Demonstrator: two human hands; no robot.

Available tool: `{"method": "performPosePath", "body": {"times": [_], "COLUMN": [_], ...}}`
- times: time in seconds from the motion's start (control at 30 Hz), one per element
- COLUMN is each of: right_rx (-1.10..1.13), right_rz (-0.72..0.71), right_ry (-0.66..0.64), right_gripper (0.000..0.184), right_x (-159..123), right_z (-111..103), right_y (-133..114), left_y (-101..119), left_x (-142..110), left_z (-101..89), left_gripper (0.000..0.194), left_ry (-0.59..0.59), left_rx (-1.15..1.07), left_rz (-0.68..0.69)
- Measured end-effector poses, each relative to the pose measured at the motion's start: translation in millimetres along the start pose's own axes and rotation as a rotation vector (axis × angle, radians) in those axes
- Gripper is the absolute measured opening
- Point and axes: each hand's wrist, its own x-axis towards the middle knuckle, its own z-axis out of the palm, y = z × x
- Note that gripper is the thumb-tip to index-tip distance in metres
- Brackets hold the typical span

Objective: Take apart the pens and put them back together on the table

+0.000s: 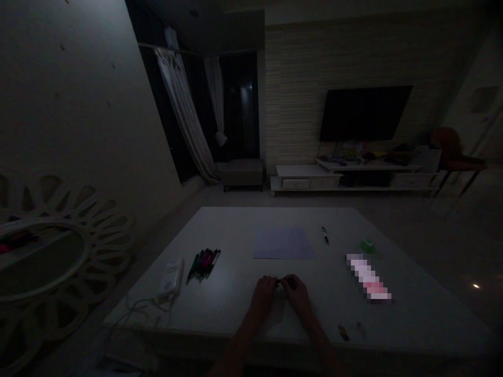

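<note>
Both my hands are close together above the near middle of the white table [236,306]. My left hand [264,292] is closed, its fingertips at a small dark piece [279,283]. From the other side, the curled fingers of my right hand [297,293] meet the same piece. Dim light and the fingers hide what it is. Beyond the hands lies a pale sheet of paper [282,243]. A pen [325,235], black and white, rests to its right. To the left is a pile of several pens [203,265] in dark, red and blue tones.
A white power strip [171,277] with cables is at the table's left. On the right are a green round object [367,245] and a pixelated pink-white item [368,277]. A small dark-and-yellow item [343,332] lies near the front edge. A TV [365,114] hangs beyond.
</note>
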Motion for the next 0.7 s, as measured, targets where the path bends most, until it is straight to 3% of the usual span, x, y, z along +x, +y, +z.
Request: {"method": "performPosePath", "body": {"times": [0.4,0.6,0.7], "right_rx": [-0.008,0.041,0.011], "right_rz": [0.050,-0.013,0.020], "right_ry": [0.007,0.021,0.021], "right_gripper": [0.044,0.039,0.038], "right_x": [0.5,1.3,1.2], "right_z": [-1.4,-2.7,-2.7], "right_y": [-4.4,0.9,1.9], "left_y": [4.5,4.0,2.7], "left_x": [-0.6,-0.4,-0.6], "left_z": [-9.1,-7.1,-5.7], "left_gripper": [0.020,0.021,0.021], "left_ry": [-0.052,-0.043,-0.046], "left_rx": [-0.022,-0.020,-0.011], "left_rz": [-0.028,-0.043,-0.029]}}
